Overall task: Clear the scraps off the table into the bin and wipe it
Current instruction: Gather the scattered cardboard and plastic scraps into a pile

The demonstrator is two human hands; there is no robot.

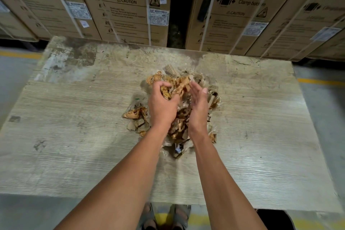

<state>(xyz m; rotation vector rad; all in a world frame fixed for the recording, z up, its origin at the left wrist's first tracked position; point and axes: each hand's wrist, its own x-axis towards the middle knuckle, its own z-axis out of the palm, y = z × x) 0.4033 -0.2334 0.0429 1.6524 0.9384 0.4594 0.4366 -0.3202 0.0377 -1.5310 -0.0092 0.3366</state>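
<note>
Curling into the scraps (179, 87), left fingers (162, 86); right fingers (198, 93) straight beside.

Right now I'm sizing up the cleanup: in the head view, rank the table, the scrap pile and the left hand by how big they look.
1. Table
2. Scrap pile
3. Left hand, though it sits nearer the camera, so it looks bigger than it is.
</note>
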